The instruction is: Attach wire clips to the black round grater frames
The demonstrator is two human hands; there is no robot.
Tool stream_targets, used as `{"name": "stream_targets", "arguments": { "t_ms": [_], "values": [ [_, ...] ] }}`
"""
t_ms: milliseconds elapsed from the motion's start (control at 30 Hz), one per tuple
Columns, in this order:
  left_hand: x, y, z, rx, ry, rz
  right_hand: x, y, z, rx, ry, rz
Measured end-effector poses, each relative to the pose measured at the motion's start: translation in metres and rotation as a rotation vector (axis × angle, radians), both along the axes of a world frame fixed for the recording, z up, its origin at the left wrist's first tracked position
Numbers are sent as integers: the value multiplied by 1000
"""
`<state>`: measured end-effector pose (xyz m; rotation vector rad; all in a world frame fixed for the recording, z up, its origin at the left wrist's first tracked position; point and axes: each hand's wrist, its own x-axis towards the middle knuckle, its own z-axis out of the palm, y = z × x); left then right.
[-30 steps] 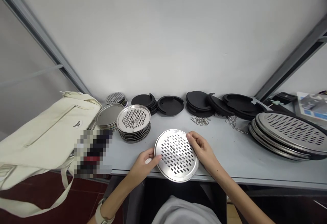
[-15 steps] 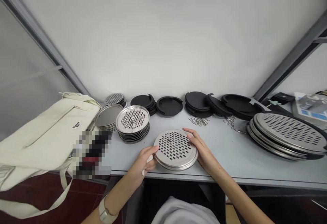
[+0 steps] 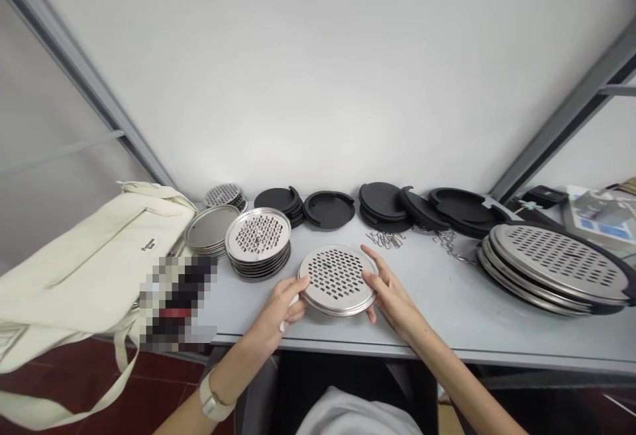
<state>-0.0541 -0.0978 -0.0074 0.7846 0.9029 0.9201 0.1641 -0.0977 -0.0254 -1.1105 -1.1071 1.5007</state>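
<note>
Between my two hands is a round metal grater plate (image 3: pixel 338 281) with rows of slots, its rim showing more than one layer at the front. My left hand (image 3: pixel 284 306) grips its left edge, thumb on top, with something small and white tucked in the fingers. My right hand (image 3: pixel 390 292) clasps the right edge, thumb on the top face and fingers at the side and below. Just left of it stands a stack of similar grater discs (image 3: pixel 258 235). Plain metal discs (image 3: pixel 212 224) are piled beside that stack.
Black round holders (image 3: pixel 328 210) line the wall, with metal hooks and chains (image 3: pixel 386 240) in front. Large grater plates (image 3: pixel 561 259) are stacked at the right. A cream bag (image 3: pixel 89 256) lies on the left. The grey table's front edge (image 3: pixel 348 345) runs close to me.
The grater plate has shifted slightly up and left in my hands. My right hand has moved its grip lower, its fingers now showing below the right edge.
</note>
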Motion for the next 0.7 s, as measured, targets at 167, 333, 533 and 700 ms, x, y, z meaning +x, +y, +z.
{"name": "stream_targets", "arguments": {
  "t_ms": [167, 333, 533, 700],
  "values": [
    [0, -1, 1, -2, 35, 8, 0, 0, 0, -7, 5, 22],
    [-1, -2, -1, 21, 85, 38, -4, 1, 1, -29, 59, 50],
    [-8, -1, -7, 134, 207, 28, -5, -2, 11, 126, -108, 27],
    [-12, 2, -10, 149, 308, 76, -5, -4, 18, 194, -164, 34]
  ]
}}
